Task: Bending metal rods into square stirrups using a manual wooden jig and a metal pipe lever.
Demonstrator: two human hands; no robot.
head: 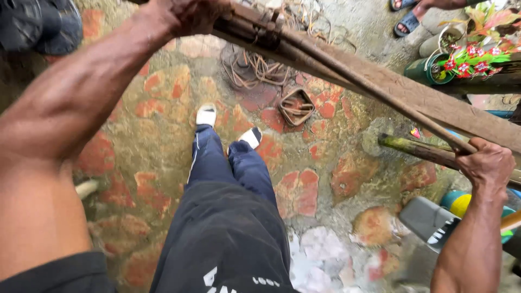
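A long weathered wooden plank (412, 97) runs from the top centre down to the right edge, with a thin dark rod (374, 95) lying along it. My left hand (187, 15) grips the plank's upper end, where a rusty metal fitting (266, 30) sits. My right hand (488, 163) is closed around the rod's lower end, beside a mossy bamboo pole (418, 149). Below, I see my legs in dark blue trousers (233, 179) and white shoes (206, 115).
The ground is red stone paving (298, 190) with mossy joints. A tangle of cord (260, 68) and a small woven frame (296, 106) lie ahead. Potted plants with red flowers (472, 57) stand at the upper right. Another person's sandalled foot (407, 23) is at the top.
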